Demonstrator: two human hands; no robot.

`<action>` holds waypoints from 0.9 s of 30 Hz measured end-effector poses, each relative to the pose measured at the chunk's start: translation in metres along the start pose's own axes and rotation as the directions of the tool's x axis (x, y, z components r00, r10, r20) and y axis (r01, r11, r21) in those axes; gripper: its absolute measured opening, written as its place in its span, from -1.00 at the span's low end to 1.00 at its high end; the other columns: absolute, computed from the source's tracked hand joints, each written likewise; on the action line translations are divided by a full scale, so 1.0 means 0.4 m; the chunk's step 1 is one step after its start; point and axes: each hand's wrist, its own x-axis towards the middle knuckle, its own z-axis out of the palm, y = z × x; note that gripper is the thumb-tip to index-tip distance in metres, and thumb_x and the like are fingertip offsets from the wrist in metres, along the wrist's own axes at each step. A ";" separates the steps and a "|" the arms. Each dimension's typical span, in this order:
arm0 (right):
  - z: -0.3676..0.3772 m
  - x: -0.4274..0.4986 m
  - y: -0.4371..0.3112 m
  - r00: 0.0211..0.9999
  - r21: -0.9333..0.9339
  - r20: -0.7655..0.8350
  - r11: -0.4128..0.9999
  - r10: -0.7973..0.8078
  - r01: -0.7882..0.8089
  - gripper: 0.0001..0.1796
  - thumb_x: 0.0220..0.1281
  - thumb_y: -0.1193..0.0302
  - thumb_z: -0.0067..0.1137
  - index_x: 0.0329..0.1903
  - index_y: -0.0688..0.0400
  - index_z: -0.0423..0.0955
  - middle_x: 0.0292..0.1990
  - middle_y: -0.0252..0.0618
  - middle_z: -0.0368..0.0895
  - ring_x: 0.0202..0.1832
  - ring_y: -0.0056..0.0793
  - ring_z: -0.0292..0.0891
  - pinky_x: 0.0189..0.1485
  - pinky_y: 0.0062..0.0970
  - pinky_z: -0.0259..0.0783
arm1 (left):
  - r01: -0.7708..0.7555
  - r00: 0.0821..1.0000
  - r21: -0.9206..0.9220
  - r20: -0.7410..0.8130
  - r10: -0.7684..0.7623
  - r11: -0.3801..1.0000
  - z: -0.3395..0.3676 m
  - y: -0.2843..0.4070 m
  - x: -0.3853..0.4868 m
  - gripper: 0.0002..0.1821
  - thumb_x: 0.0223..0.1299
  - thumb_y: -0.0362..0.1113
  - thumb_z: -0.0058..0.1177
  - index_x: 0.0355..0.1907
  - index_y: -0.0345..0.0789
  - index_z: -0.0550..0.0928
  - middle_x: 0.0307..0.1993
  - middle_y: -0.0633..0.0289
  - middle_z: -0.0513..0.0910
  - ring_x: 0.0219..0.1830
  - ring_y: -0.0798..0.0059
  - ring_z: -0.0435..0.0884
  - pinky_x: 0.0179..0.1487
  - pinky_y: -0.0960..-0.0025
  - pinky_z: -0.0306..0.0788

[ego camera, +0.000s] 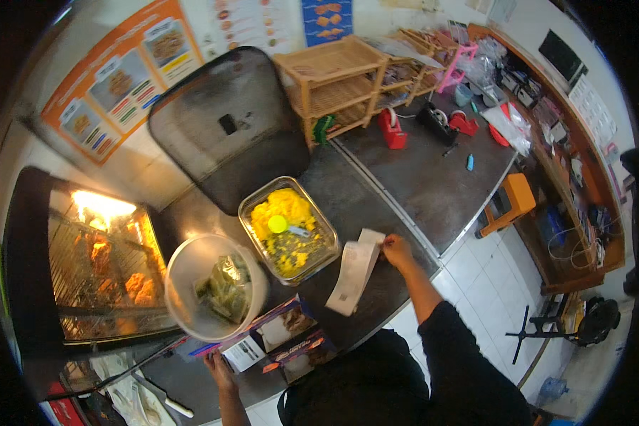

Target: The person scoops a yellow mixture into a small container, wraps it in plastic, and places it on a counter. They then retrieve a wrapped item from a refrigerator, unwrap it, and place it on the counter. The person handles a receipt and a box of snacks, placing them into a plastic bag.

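Observation:
My right hand [398,252] pinches the upper end of a long white paper receipt [351,277], which bears printing and a printed code and droops over the dark counter. Down at the left, my left hand [221,371] grips the left end of a printed cardboard food box [294,358]; part of its grip is hidden. A white label [243,353] with writing sits on the box beside that hand. Beyond the box stand a translucent plastic tub [177,287] with a green-looking bag [226,290] inside and a glass dish [327,250] of yellow food [285,206] with a green-and-grey utensil [279,224] in it.
A lit display warmer [106,271] with fried pieces is at left. A knife [165,396] lies at lower left. Behind are a dark upright lid [229,128], a wooden rack [330,69] and red tape dispensers [392,130]. An orange stool [511,199] stands right.

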 end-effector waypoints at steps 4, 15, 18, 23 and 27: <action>-0.160 0.254 0.018 0.980 -0.147 -0.010 0.970 -0.199 0.195 -0.74 0.33 0.30 0.28 -0.05 0.19 0.62 -0.15 -0.11 0.78 -0.20 -0.27 0.73 -0.13 -0.31 0.55 | -0.011 0.999 0.045 -0.036 0.012 0.999 0.089 -0.022 -0.032 -0.37 0.46 -0.04 0.06 0.43 -0.24 0.22 0.32 0.09 0.42 0.34 0.22 0.43 0.39 0.18 0.30; -0.258 0.293 -0.017 0.998 0.420 -0.049 0.905 -0.050 0.066 -0.69 0.49 0.24 0.14 -0.03 0.26 0.60 -0.22 -0.15 0.70 -0.21 -0.39 0.68 -0.18 -0.37 0.55 | -0.099 0.987 0.208 -0.105 0.123 0.973 0.199 -0.061 -0.159 -0.34 0.50 0.05 -0.08 0.45 -0.34 0.26 0.42 0.02 0.35 0.45 0.17 0.31 0.52 0.14 0.09; -0.276 0.172 0.006 0.992 0.288 -0.086 0.951 -0.088 0.110 -0.72 0.46 0.29 0.15 -0.07 0.30 0.52 -0.18 -0.10 0.62 -0.17 -0.25 0.59 -0.10 -0.27 0.49 | -0.270 0.882 0.436 -0.245 0.402 0.858 0.229 -0.058 -0.232 -0.29 0.48 0.00 -0.02 0.49 -0.37 0.19 0.46 -0.04 0.27 0.51 0.12 0.22 0.56 0.12 0.02; -0.323 -0.042 0.100 0.722 -0.181 0.294 0.705 -0.626 0.685 -0.49 0.22 0.27 0.33 0.19 0.07 0.40 0.19 -0.12 0.42 0.28 -0.11 0.33 0.27 0.03 0.28 | -0.351 0.740 0.712 -0.186 0.646 0.608 0.419 0.022 -0.425 -0.23 0.43 0.03 0.07 0.52 -0.33 0.19 0.54 -0.03 0.13 0.54 0.09 0.13 0.56 0.00 -0.02; -0.338 -0.026 0.171 0.476 -0.260 0.574 0.403 -0.666 0.878 -0.49 0.21 0.17 0.33 0.21 -0.06 0.51 0.29 -0.40 0.47 0.40 -0.33 0.30 0.40 -0.10 0.23 | -0.624 0.630 0.745 0.300 0.716 0.236 0.670 0.108 -0.552 -0.36 0.36 -0.14 0.19 0.38 -0.31 0.32 0.50 -0.13 0.11 0.53 -0.06 0.12 0.54 -0.14 -0.04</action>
